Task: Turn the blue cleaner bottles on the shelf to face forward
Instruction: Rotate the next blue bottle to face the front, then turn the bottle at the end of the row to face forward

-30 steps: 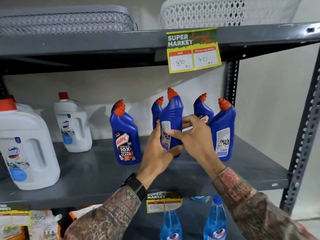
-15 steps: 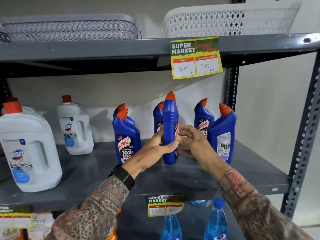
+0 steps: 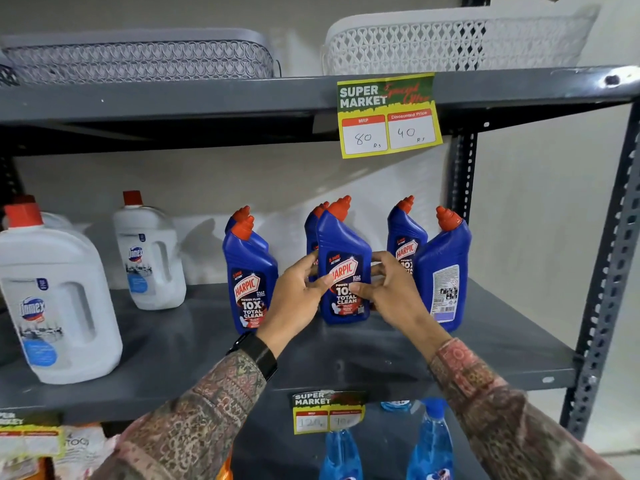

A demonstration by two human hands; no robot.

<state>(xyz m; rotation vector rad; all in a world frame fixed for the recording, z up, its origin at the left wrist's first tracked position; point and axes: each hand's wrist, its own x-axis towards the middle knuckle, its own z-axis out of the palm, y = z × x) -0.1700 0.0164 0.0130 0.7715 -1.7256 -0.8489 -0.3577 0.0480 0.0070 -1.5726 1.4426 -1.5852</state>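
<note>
Several blue cleaner bottles with red caps stand on the grey middle shelf. The middle front bottle stands upright with its Harpic label facing me. My left hand grips its left side and my right hand grips its right side. The left front bottle also shows its front label, with another bottle behind it. The right front bottle shows its back label with a barcode. Behind it, a rear bottle shows its front label. Another bottle is mostly hidden behind the middle one.
Two white Domex jugs stand at the shelf's left. Above are a grey basket, a white basket and a yellow price tag. Blue spray bottles stand on the shelf below. A perforated upright bounds the right side.
Both hands have rotated the middle bottle: one second ago its back label faced me, then its narrow side, and now its front label faces me.
</note>
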